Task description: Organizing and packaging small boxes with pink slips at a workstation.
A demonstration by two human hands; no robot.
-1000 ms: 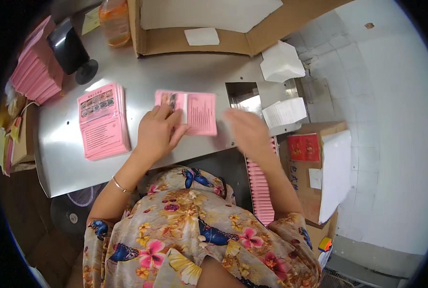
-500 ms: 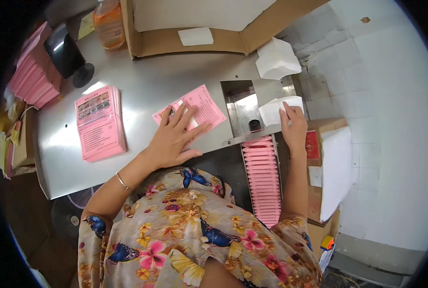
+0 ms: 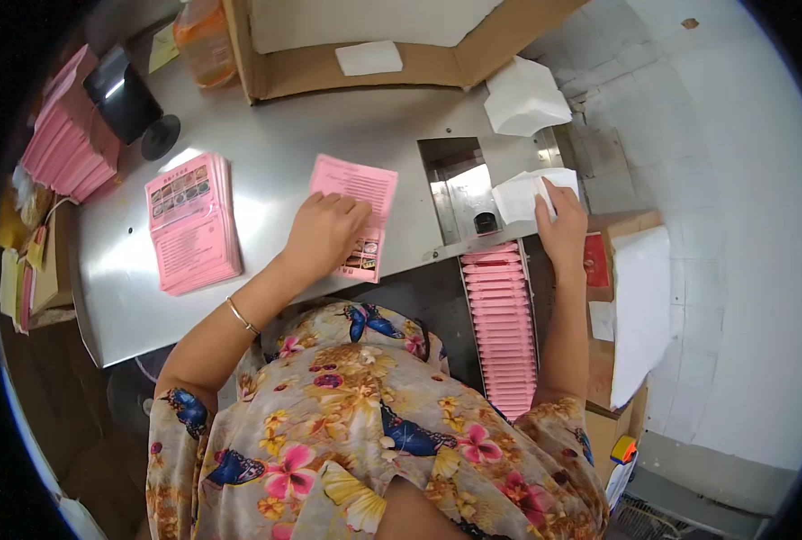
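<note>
L hand [image 3: 329, 229] on pink sheet [image 3: 356, 180], R hand [image 3: 561, 225] at white slips [image 3: 513, 198].
Far L, I see a tall pink pile [image 3: 63, 144]; nearer, a pink stack [image 3: 189, 256] on the steel table [image 3: 279, 135]. Mid-table, I've L hand palm down, fingers bent over the sheet; can't tell if it grips. R of that, a rect. cutout [image 3: 450, 180] w/ a small black round part [image 3: 485, 223], pink packs [image 3: 500, 333] in a row below. Then R hand, thumb & fingers touching the slips; can't tell if it's pinching 1. Far R, a cardbd. box [image 3: 602, 364].
</note>
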